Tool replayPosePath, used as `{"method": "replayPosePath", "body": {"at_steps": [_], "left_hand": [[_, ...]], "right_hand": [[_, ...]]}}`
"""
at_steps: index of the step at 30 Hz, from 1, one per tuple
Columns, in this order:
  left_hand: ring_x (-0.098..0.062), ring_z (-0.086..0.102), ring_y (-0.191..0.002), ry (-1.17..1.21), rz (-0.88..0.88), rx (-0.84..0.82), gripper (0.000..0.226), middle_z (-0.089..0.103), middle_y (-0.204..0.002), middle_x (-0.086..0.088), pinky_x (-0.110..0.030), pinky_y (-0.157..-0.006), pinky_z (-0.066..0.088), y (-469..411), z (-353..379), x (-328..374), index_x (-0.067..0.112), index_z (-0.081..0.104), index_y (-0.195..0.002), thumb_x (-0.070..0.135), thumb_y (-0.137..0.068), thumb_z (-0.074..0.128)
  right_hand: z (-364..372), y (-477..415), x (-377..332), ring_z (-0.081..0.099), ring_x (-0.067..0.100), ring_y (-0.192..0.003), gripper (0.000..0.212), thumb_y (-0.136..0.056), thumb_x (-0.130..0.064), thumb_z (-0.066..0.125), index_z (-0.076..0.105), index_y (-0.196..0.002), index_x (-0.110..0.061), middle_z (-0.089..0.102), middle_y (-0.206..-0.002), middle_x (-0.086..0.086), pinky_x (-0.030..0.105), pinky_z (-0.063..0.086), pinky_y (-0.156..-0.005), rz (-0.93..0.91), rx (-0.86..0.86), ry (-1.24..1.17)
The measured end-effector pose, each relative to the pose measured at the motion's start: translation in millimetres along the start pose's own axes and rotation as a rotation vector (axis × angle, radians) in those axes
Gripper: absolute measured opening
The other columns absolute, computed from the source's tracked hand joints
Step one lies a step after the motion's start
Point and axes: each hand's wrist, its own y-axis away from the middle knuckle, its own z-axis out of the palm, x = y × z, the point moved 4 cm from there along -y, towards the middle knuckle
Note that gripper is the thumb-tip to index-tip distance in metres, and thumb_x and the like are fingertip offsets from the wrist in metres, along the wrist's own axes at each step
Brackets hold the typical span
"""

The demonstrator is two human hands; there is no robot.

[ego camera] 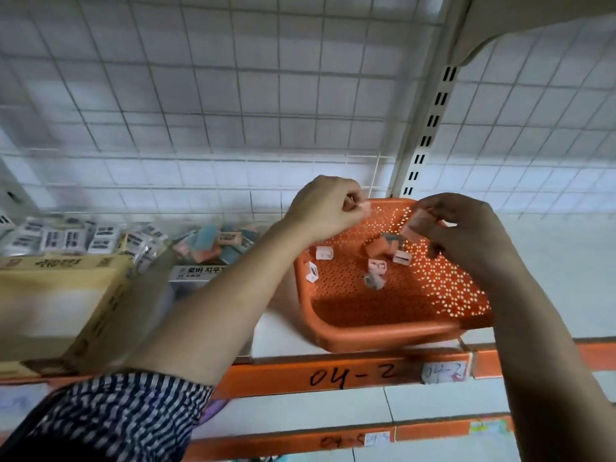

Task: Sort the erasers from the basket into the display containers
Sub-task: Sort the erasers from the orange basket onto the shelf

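Note:
An orange perforated basket [433, 295] sits on the shelf with several small erasers [376, 265] loose on its bottom. My left hand [323, 208] hovers over the basket's left rim and pinches a small pink eraser [366, 207] at its fingertips. My right hand [466, 231] is above the basket's far right side, its fingers curled round a pink eraser [416, 221]. To the left, a display container [200, 273] with a Korean label holds pink and blue erasers [213, 241].
A yellow cardboard box [60, 295] stands at the left front of the shelf, with black-and-white packets [66, 238] behind it. A wire grid [233, 95] backs the shelf. The orange shelf edge [333, 375] reads 04-2. A slotted upright post [430, 128] rises behind the basket.

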Motion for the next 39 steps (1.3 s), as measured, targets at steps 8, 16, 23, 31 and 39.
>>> {"method": "replayPosePath", "body": {"at_steps": [8, 16, 23, 31, 39], "left_hand": [[0.002, 0.061, -0.067, 0.145, -0.246, 0.105, 0.009, 0.069, -0.079, 0.012, -0.012, -0.063, 0.046, 59, -97, -64, 0.017, 0.074, -0.094, 0.015, -0.089, 0.066], [-0.011, 0.071, -0.061, 0.157, -0.474, 0.141, 0.006, 0.069, -0.076, -0.003, -0.024, -0.063, 0.059, 112, -148, -139, 0.005, 0.071, -0.092, 0.008, -0.088, 0.069], [-0.011, 0.059, -0.081, -0.162, -0.483, -0.105, 0.008, 0.065, -0.086, 0.004, -0.016, -0.059, 0.038, 123, -166, -180, 0.015, 0.074, -0.093, 0.014, -0.089, 0.066], [-0.010, 0.058, -0.084, -0.268, -0.369, -0.532, 0.014, 0.066, -0.086, 0.007, -0.019, -0.063, 0.039, 122, -145, -194, 0.020, 0.075, -0.093, 0.011, -0.083, 0.072], [-0.014, 0.059, -0.089, -0.352, -0.278, -0.425, 0.019, 0.065, -0.091, 0.006, -0.027, -0.068, 0.041, 123, -140, -205, 0.024, 0.070, -0.091, 0.019, -0.075, 0.079]], "right_hand": [[75, 11, -43, 0.072, 0.024, -0.072, 0.010, -0.086, -0.011, 0.072, 0.065, -0.085, -0.004, 0.072, -0.085, 0.015, 0.028, 0.056, -0.060, -0.053, -0.163, -0.146], [134, 19, -68, 0.070, 0.032, -0.075, 0.009, -0.082, -0.007, 0.074, 0.074, -0.076, -0.014, 0.072, -0.076, 0.005, 0.053, 0.057, -0.078, -0.046, -0.122, -0.116], [179, 27, -81, 0.069, 0.029, -0.077, 0.016, -0.079, -0.005, 0.075, 0.072, -0.076, -0.021, 0.069, -0.075, -0.004, 0.053, 0.056, -0.079, -0.059, -0.130, -0.077], [227, 26, -72, 0.073, 0.026, -0.068, 0.028, -0.081, 0.005, 0.070, 0.067, -0.082, -0.023, 0.061, -0.081, -0.001, 0.039, 0.060, -0.067, 0.040, -0.141, -0.072], [258, 25, -67, 0.069, 0.024, -0.076, 0.023, -0.075, -0.007, 0.080, 0.069, -0.088, -0.022, 0.068, -0.080, 0.003, 0.041, 0.058, -0.068, 0.069, -0.124, 0.048]]}}
